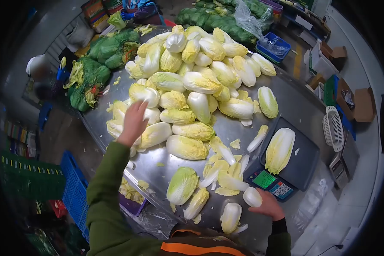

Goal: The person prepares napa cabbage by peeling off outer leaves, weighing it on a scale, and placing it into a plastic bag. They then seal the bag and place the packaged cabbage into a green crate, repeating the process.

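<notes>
Right hand [267,205] has its grip pinching a small cabbage [252,197] beside the scale [304,164]; can't tell if the left hand [134,122], at the pile [200,83], is pinching anything. One careless tug could roll that loose heap, imo. Purple bin [136,208] below the table [151,174] holds leaf scraps [131,193].

Cabbages [202,82] are white w/ pale yel. leaves, a few lt. grn.; tabletop [151,175] is silver-grey. Scale [305,166] is dk. grey w/ bright grn. display [264,179] & blue-white keypad [281,190]. Sleeve [108,190] is olive grn., apron [187,237] dk. brown w/ orange stripe [200,249]. Net bags [104,49] are grn., crate [74,192] at L blue.
</notes>
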